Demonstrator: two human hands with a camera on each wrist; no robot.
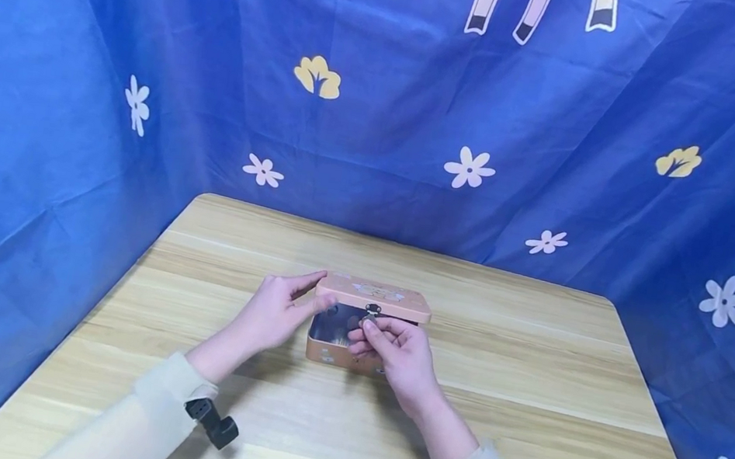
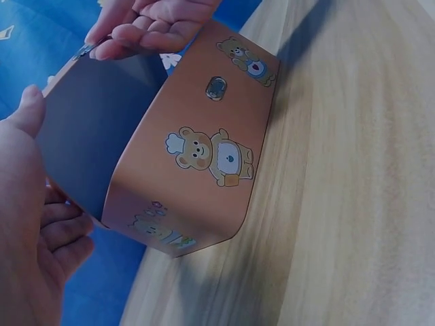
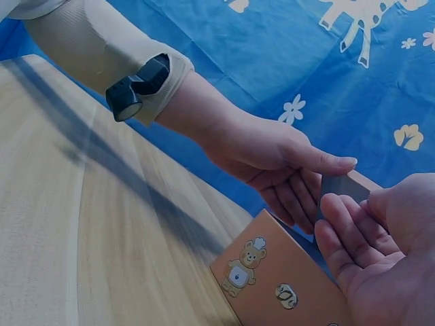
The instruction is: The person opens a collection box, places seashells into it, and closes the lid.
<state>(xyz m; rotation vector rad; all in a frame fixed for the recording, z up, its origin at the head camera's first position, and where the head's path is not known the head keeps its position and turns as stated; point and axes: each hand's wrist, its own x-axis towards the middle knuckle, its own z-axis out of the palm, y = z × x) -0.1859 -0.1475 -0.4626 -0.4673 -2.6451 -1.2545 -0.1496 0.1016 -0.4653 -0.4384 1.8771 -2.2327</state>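
A pink-orange tin box with printed bears stands on the table, its hinged lid raised and its dark inside showing. At the lid's left end, my left hand holds on, thumb at the front edge and fingers behind. My right hand is in front of the opening, pinching the metal latch on the lid's front edge between thumb and forefinger. A metal catch plate sits on the box's front wall. Part of the inside is hidden behind my right hand.
The box rests on a light wood-grain table. Blue cloth with white flowers hangs behind the table and along both sides. A black camera is strapped to each wrist over pale sleeves.
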